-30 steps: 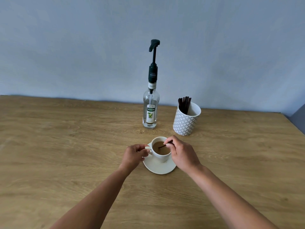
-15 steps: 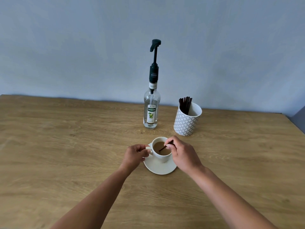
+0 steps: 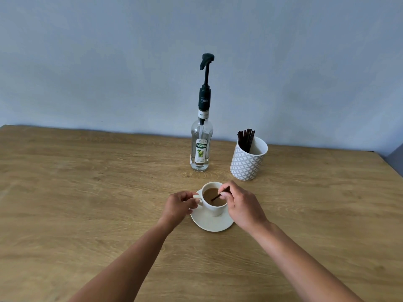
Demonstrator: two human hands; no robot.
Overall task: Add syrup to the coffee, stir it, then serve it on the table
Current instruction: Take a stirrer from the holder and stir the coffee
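White coffee cup is seated on its saucer, handle pinched by the left grip, dark stirrer (tip submerged) pinched by the right grip; coffee could be slopped over by brisk stirring.

Tip of thin dark stirrer sunk in coffee, handle of white ceramic cup partly under left hand, forearms cut off below.

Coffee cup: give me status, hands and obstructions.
Left hand holds the handle of the cup; right hand pinches the stirrer, tip in the coffee. The cup sits upright on the saucer. Syrup bottle and stick holder stand behind, apart.
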